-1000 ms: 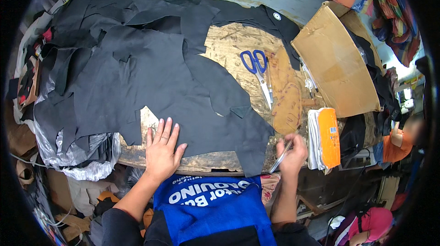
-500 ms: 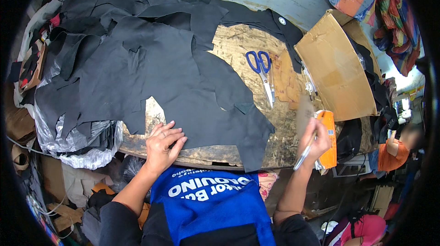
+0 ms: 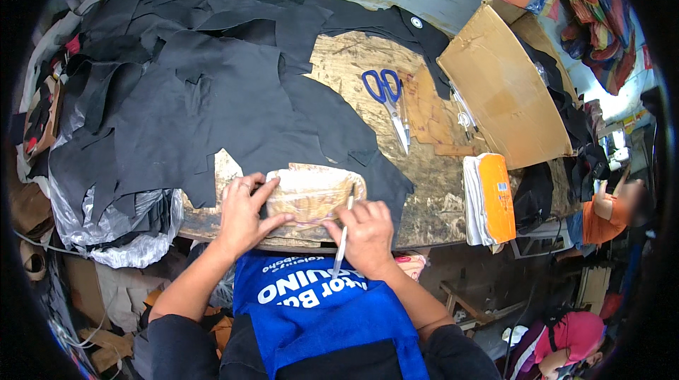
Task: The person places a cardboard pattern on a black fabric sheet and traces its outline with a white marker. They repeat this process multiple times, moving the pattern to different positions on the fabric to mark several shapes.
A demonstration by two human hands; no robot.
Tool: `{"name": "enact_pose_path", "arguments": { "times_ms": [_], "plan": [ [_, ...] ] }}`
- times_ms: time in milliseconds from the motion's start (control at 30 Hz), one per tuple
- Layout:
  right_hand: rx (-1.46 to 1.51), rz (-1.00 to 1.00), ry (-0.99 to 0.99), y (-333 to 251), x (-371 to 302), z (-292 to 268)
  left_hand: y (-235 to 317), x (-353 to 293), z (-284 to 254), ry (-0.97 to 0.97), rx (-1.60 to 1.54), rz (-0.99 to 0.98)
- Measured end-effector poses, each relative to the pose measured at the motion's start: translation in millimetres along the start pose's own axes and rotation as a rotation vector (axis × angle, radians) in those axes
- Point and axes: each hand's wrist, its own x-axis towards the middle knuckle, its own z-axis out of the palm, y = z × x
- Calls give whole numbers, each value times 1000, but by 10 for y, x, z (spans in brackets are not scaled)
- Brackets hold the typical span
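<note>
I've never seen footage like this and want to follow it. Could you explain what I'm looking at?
No machine here: these are a person's two bare hands, seen from above by a fisheye camera worn on their head, so straight edges bend. Black sheets cover much of the wooden table; blue-handled scissors and an orange-covered bundle lie to the right. Both the left hand and right hand touch a tan-and-white piece; the right also holds a slim, pen-like tool.
</note>
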Motion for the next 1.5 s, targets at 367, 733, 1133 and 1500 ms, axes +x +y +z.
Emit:
{"name": "enact_pose_path", "arguments": {
  "times_ms": [367,733,1133,1500],
  "plan": [
    [346,58,218,365,168,122,-138,67,31,-26,-55,-87],
    [381,99,253,376,115,210,-22,85,77,92,-50,-178],
    [356,56,260,361,117,188,615,-272,490,-183,-218,56],
    [357,50,248,385,97,184,534,-306,540,-4,-558,-56]
  ]
}}
